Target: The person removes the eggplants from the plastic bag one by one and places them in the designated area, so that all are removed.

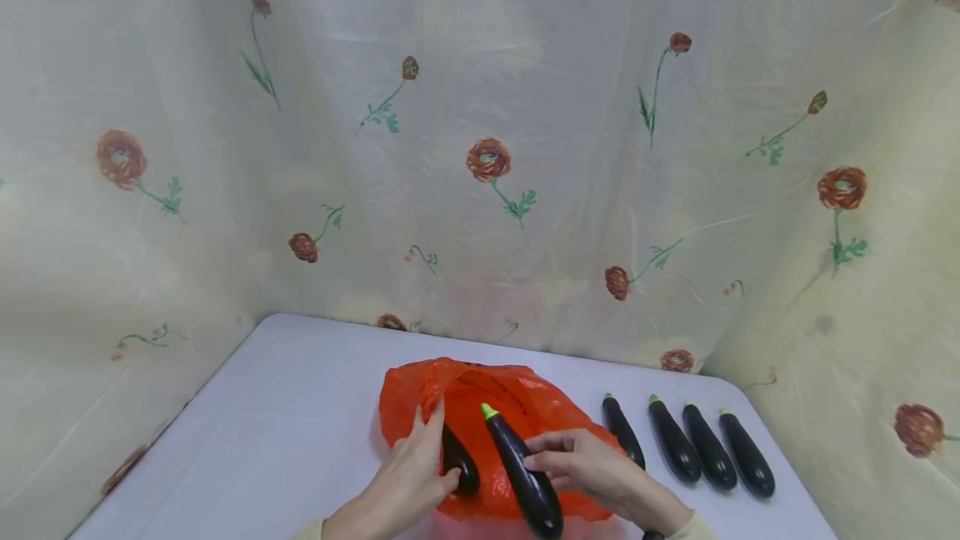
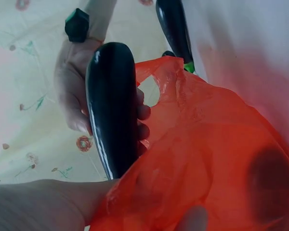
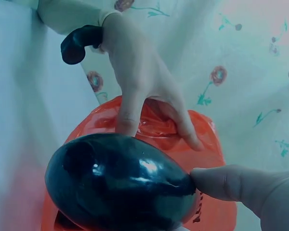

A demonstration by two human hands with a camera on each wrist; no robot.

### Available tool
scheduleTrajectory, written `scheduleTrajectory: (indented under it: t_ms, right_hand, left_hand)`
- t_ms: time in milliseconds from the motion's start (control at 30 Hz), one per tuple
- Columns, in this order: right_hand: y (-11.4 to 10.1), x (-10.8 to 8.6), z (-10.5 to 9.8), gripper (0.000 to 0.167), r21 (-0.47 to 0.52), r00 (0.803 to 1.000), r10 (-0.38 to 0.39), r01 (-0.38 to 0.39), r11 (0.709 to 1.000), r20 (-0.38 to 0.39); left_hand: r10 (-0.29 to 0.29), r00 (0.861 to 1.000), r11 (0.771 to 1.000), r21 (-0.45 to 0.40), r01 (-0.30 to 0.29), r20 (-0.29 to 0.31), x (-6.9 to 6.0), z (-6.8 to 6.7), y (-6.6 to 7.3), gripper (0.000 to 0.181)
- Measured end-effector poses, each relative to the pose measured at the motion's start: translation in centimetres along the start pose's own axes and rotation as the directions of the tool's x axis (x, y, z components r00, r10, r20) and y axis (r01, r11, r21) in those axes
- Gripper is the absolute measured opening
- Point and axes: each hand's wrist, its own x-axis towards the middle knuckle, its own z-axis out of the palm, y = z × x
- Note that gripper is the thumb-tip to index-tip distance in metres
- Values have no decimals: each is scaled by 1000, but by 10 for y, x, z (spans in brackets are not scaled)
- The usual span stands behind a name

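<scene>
A red plastic bag (image 1: 551, 407) lies on the white table with its mouth spread. My left hand (image 1: 408, 465) grips the bag's left rim; in the left wrist view thin red plastic covers part of that hand. One dark eggplant (image 1: 459, 465) shows at the bag's mouth, against the left thumb. Over the bag, my right hand (image 1: 581, 461) holds another glossy eggplant (image 1: 525, 477), its green stem end pointing away and its thick end towards me. Up close in the right wrist view, that eggplant (image 3: 120, 183) hides most of the right fingers; the thumb (image 3: 221, 183) presses its side.
Several eggplants (image 1: 708, 444) lie in a row on the table's right side, one (image 1: 622, 432) close against the bag. Part of another (image 1: 652, 535) shows below the right forearm. Flowered sheeting (image 1: 480, 232) hangs behind and beside the white table (image 1: 285, 407).
</scene>
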Motion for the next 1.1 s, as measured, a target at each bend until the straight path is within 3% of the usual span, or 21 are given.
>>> scheduleTrajectory:
  t_ms: [433, 733, 1100]
  right_hand:
    - [9, -23, -13, 52, 50, 999, 10, -8, 999, -34]
    - [20, -40, -28, 60, 76, 996, 11, -4, 997, -89]
    - [33, -61, -45, 67, 130, 993, 24, -10, 991, -112]
  left_hand:
    - [15, 1000, 1000, 20, -15, 2, -1, 0, -1, 93]
    - [96, 995, 994, 58, -94, -23, -2, 0, -4, 93]
    - [71, 997, 997, 42, -70, -23, -1, 0, -3, 94]
